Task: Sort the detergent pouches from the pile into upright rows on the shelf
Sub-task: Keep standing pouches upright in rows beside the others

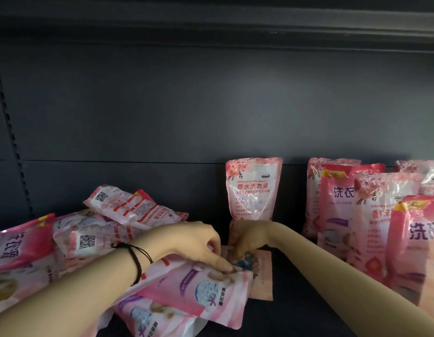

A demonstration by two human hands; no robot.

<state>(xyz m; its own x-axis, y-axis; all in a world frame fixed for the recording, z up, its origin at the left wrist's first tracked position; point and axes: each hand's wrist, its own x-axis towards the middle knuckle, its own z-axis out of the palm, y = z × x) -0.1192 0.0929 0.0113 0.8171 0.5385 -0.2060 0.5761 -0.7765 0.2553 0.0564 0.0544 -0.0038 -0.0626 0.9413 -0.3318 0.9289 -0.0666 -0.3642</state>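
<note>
A pile of pink detergent pouches (94, 229) lies flat and jumbled on the left of the dark shelf (296, 288). One pink pouch (253, 190) stands upright alone at the shelf's back. Several more pouches (371, 215) stand in rows on the right. A pink pouch (262, 271) lies flat at the middle, partly under another pouch (199, 293). My left hand (194, 244) and my right hand (247, 237) meet over the flat pouch, both pinching its upper edge. A black cord is around my left wrist.
The dark back panel (186, 105) rises behind the pouches, with a slotted upright (11, 132) at the far left. Bare shelf shows between the lone upright pouch and the rows on the right.
</note>
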